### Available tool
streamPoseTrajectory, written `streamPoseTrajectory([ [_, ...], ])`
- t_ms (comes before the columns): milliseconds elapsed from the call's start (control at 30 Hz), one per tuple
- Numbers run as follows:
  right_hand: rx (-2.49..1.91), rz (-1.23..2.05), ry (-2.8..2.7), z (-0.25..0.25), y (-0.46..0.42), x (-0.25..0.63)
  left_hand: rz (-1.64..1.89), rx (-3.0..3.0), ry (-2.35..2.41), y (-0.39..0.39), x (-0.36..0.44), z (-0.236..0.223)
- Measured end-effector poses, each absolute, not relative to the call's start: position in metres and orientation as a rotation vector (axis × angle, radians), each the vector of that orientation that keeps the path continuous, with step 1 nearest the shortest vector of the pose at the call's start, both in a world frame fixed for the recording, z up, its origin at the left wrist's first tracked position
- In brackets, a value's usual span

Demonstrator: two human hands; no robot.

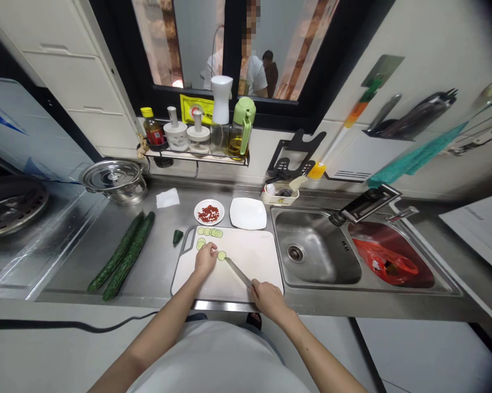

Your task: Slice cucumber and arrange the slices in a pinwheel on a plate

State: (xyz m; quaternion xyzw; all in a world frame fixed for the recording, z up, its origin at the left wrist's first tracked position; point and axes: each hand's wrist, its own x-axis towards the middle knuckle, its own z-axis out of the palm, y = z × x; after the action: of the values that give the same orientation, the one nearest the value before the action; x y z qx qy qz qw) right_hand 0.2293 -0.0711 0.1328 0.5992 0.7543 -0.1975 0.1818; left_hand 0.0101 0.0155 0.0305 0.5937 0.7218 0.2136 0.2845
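My right hand is closed around the handle of a kitchen knife. The knife's tip meets a single round cucumber slice lying on the white cutting board. Over the left part of the board, my left hand has its fingers bent together beside a few cucumber slices; what the fingertips pinch, if anything, is hidden. Further up lies a row of overlapping slices. Just left of the board sits a dark green cucumber end.
Two whole cucumbers lie on the steel counter at left, near a lidded pot. Behind the board stand a plate with chopped red pieces and a white square plate. The sink is on the right, with a red bag.
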Motion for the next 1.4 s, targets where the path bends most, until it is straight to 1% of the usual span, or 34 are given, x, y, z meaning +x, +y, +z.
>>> streamPoseTrajectory([
  [300, 1.664, -0.617, 2.126, 0.13, -0.068, 0.228, 0.506, 1.571, 1.943, 0.017, 0.011, 0.033],
  [867, 1.58, -0.593, 2.172, 0.135, -0.05, 0.22, 0.474, 1.572, 1.945, 0.018, 0.011, 0.034],
  [1100, 1.598, -0.612, 2.136, 0.143, -0.045, 0.212, 0.465, 1.569, 1.952, 0.018, 0.012, 0.036],
  [1400, 1.587, -0.58, 2.154, 0.142, -0.045, 0.208, 0.482, 1.583, 1.95, 0.018, 0.012, 0.036],
])
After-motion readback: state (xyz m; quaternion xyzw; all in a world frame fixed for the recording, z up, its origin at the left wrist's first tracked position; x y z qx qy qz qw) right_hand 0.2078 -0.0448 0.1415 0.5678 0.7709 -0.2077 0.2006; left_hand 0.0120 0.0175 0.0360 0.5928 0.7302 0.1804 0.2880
